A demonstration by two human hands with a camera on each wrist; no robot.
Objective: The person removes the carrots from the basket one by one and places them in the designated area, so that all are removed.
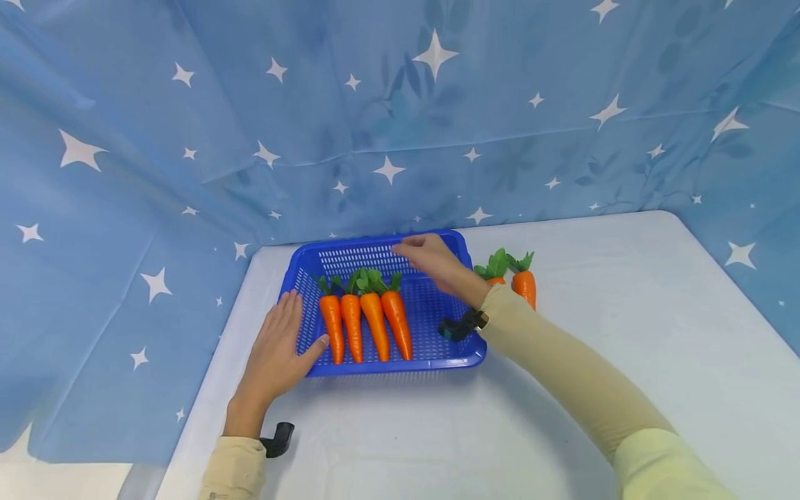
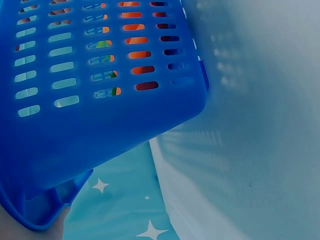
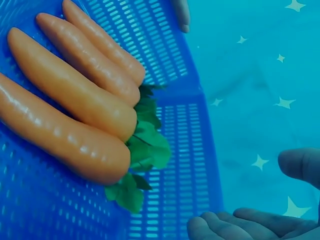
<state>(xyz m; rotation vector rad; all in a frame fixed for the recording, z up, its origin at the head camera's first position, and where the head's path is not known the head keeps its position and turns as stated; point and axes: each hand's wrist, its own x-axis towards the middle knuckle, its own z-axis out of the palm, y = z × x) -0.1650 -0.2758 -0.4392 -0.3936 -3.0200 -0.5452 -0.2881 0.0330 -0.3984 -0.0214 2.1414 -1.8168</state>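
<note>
Several orange carrots (image 1: 373,323) with green leafy tops lie side by side in a blue plastic basket (image 1: 400,367), tops toward the back. Along the basket's left rim rests my left hand (image 1: 275,354), fingers straight and the thumb reaching over the front left corner. My right hand (image 1: 431,255) is over the back right part of the basket, behind the carrots. Its thumb and fingers stand apart in the right wrist view, with nothing between them. The left wrist view mostly takes in the slotted basket wall (image 2: 115,120), orange showing through the slots.
Two more carrots, one at the far right (image 1: 525,286) and one partly behind my right forearm (image 1: 495,269), lie on the white table (image 1: 625,298) just right of the basket. A blue curtain (image 1: 350,139) with white stars hangs behind the table and along its left side.
</note>
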